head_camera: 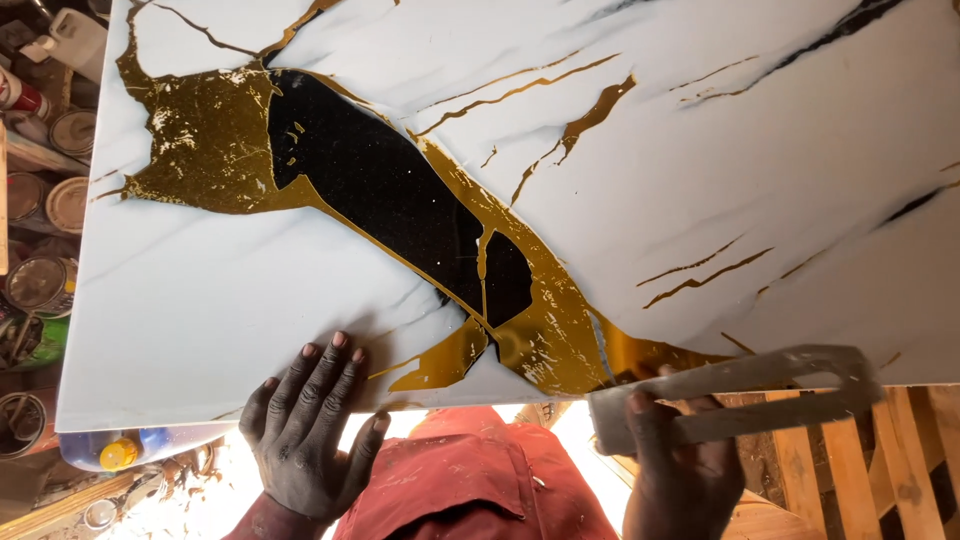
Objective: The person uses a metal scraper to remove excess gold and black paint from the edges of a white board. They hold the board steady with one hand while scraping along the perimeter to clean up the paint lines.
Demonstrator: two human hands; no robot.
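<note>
Large glossy white marble-look panel point(700, 150), flat, fills most of the view; black patch edged in gold foil runs from 10 o'clock toward centre, thin gold and black veins toward 2 o'clock. Near edge at 6 o'clock. Grey metal tool point(740, 395), flat with a slotted frame, lies at the panel's near edge, 4 o'clock.

Packages along the left edge, beside the white panel

White plastic jug point(75, 38) at top left; round metal paint tins with soiled lids point(66, 203) stacked below it; clear plastic bottle with yellow cap point(120, 452) lying at lower left, under the panel's corner.
</note>
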